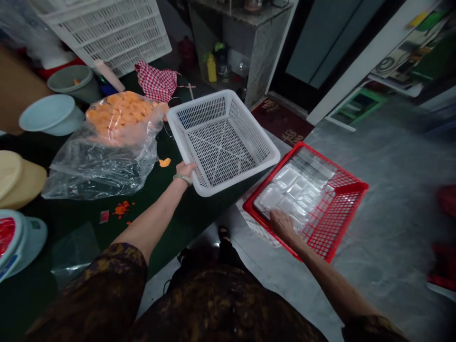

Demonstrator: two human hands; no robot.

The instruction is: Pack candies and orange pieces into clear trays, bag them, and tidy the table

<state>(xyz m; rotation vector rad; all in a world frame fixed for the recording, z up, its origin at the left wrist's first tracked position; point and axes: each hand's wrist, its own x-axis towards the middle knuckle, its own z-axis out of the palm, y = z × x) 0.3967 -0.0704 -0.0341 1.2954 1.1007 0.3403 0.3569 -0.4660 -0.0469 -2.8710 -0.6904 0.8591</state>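
White basket (223,142) is held up by the left hand (185,171), fingers clamped on its rim. The right hand (281,224), fingers together, rests flat on packets (294,187) in a red crate (335,166); no writing is legible.

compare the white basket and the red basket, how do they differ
The white plastic basket is empty, while the red plastic basket is filled with clear plastic packets. The white one is held up and tilted by its rim in the left hand, while the right hand rests on the packets in the red one. Both are rectangular, open-topped baskets with grid walls.
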